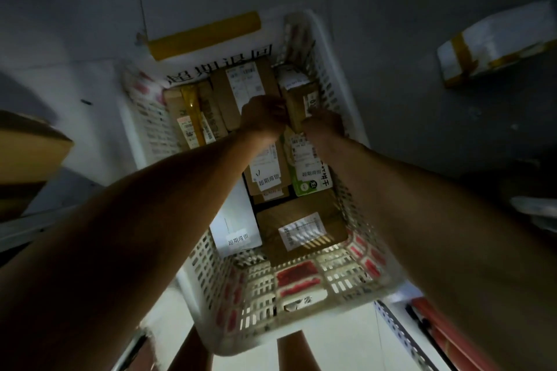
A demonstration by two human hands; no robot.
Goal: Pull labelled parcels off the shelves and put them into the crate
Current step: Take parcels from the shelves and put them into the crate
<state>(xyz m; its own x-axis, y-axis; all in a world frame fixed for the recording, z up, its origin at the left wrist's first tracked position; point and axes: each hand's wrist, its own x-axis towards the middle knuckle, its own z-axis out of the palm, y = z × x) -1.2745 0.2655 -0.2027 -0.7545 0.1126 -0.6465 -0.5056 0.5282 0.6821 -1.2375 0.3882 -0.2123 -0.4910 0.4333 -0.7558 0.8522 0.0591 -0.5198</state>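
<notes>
Viewed from above, dim light. White perforated plastic crate (346, 253) on pale floor, long axis running away from the viewer, packed with labelled parcels.

Left hand (262, 117) reached into the far half of the crate, fingers curled; appeared to grip the near end of a tall brown cardboard parcel with white shipping label (241, 90) standing against the far wall. Grip partly hidden by the knuckles.

Right hand (324, 126) just beside the left, near the crate's right wall, fingers curled around a small brown cardboard box with white label (301, 102) at the far right corner. Hands close together; touching or apart could not be told.

Other contents: narrow brown parcels with yellow tape (193, 114) along the left wall at the far end; green-and-white printed carton (307, 169) by the right wall, mid-length; brown box with white stickers (265, 178) just left of it; flat white envelope with small label (235, 226) by the left wall, near half; brown wrapped parcel with striped label (301, 229) at the near end.

White sheet with black characters and yellow tape strip (211, 48) over the far rim.

Outside the crate: white parcel with yellow tape (497, 45) well apart at upper right; brown cardboard box (27, 153) at left edge.
</notes>
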